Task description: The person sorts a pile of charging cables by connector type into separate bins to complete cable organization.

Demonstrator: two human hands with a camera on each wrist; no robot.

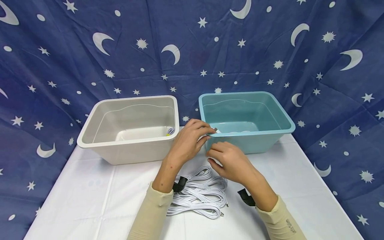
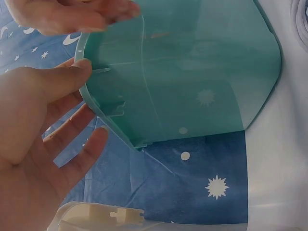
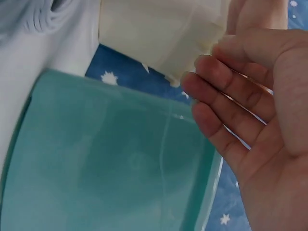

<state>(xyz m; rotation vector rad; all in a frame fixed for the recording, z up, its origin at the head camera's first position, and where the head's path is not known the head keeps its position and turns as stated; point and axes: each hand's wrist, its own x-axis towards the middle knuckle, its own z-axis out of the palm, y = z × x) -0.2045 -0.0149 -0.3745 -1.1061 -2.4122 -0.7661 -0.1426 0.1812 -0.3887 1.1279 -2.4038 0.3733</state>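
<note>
A small white cable end with a metal tip (image 1: pixel 217 130) shows just inside the near left corner of a teal, rectangular plastic bin (image 1: pixel 255 144), right by the fingertips of the left hand (image 1: pixel 189 140). That hand straddles the rim, thumb on the outside, fingers over it, straight and fanned; whether it presses on the rim I cannot tell. The right hand (image 1: pixel 230 159) is in front of the bin with its fingers loosely bent, gripping nothing.

The bin's front wall (tall enough to be a nuisance from here) hides most of its floor, and the left hand covers that near corner. Nearer the person, a heap of coiled white cables (image 1: pixel 207 190) lies on the white tablecloth (image 1: pixel 81 203), its left edge partly behind the left forearm. Beside the teal bin, past a narrow gap, stands an off-white plastic bin (image 1: pixel 132 151) with a small purplish coil (image 1: pixel 171 131) in its near right corner. A dark blue curtain (image 1: pixel 186 30) printed with white moons and stars hangs behind.
</note>
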